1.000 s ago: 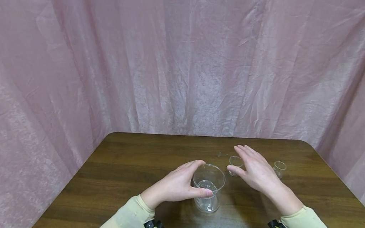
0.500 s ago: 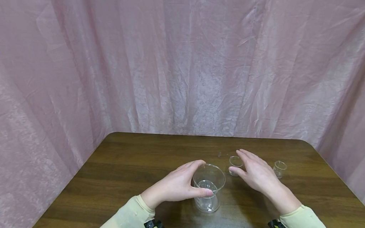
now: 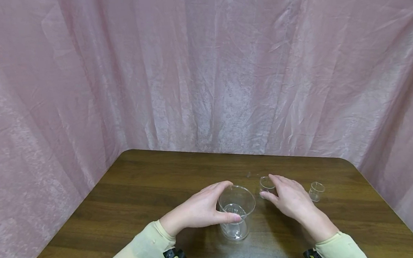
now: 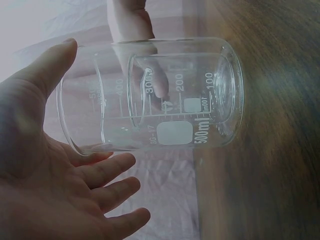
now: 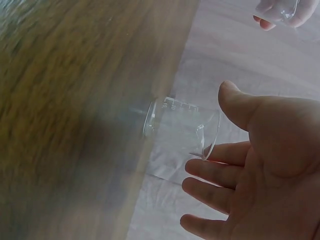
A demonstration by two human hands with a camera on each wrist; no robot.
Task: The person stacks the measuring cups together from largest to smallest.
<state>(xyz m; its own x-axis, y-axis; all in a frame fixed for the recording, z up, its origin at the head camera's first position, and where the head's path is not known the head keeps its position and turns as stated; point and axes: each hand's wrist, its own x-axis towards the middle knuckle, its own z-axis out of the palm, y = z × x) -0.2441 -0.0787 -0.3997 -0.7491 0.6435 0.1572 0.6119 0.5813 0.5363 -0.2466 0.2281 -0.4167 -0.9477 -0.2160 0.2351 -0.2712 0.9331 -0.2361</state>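
A large clear glass beaker (image 3: pixel 235 195) marked 500ml stands upright on the wooden table. My left hand (image 3: pixel 203 210) holds it near the rim, thumb on the near side and fingers round the far side. Inside it sits a smaller beaker (image 4: pixel 192 105) with a 100ml print. To the right, a small graduated beaker (image 5: pixel 185 125) stands between the thumb and fingers of my right hand (image 3: pixel 288 197). In the right wrist view the thumb (image 5: pixel 237 107) is apart from its rim, while the fingers are close beside the far side.
Another small beaker (image 3: pixel 316 192) stands just right of my right hand. The brown wooden table (image 3: pixel 166 168) has rounded far corners. Pink curtains (image 3: pixel 195 73) hang behind it and at both sides.
My right hand has lowered and its thumb and fingertips have drawn nearer around the small beaker. My left hand and the large beaker have stayed in place.
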